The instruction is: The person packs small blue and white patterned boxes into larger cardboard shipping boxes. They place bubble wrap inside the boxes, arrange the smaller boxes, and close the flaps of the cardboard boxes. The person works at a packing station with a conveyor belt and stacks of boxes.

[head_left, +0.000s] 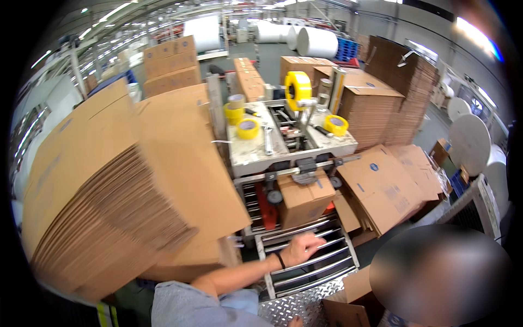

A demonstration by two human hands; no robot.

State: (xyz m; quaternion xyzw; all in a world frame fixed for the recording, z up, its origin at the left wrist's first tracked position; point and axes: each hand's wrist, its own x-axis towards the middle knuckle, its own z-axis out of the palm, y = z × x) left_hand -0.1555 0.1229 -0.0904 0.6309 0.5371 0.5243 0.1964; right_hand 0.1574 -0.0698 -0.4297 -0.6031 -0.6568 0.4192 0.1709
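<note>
One carton [309,206] under front of taping machine [248,156]; left hand [302,249] before machine, curled, hold unclear; probable right hand [296,322] farther out, cannot tell. Best: keep carton square, hands clear of roller conveyor [350,248].

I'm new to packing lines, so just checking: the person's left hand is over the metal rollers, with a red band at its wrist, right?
Not quite: the head view shows the wristband is black, not red. The left hand is indeed over the metal rollers.
</note>
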